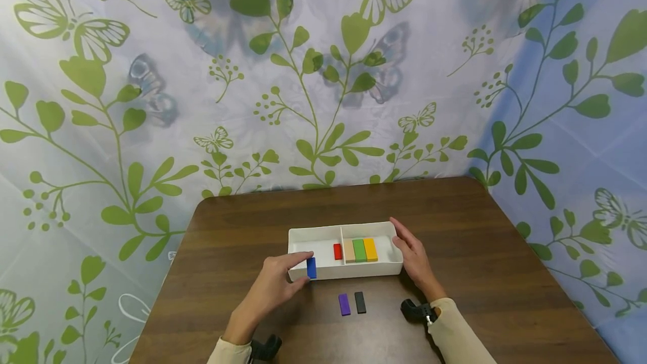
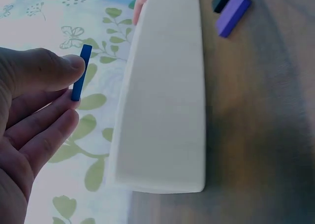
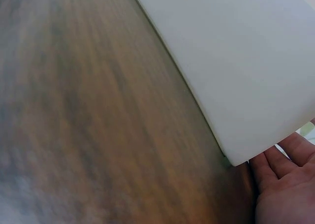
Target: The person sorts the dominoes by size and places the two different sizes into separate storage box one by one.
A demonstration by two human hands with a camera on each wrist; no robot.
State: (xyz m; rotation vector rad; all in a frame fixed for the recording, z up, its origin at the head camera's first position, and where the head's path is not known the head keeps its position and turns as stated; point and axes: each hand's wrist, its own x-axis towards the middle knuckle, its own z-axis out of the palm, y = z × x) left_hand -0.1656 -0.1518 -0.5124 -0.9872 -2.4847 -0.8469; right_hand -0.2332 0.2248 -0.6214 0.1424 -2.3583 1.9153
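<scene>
My left hand (image 1: pixel 274 281) pinches a flat blue block (image 1: pixel 311 268) between thumb and fingers, over the front left part of a white two-compartment tray (image 1: pixel 359 271). In the left wrist view the blue block (image 2: pixel 81 74) appears edge-on, raised beside the tray's side wall. At the tray's right end rests my right hand (image 1: pixel 415 254), its fingers extended along the outer wall. A red block (image 1: pixel 337 251) lies in the left compartment by the divider. Beige (image 1: pixel 349 251), green (image 1: pixel 359 250) and yellow (image 1: pixel 370 250) blocks stand side by side in the right compartment.
A purple block (image 1: pixel 344 304) and a black block (image 1: pixel 360 302) lie on the brown wooden table (image 1: pixel 242 223) in front of the tray. Behind the table hangs a curtain (image 1: pixel 313 72) printed with leaves and butterflies. Both wrists wear black straps.
</scene>
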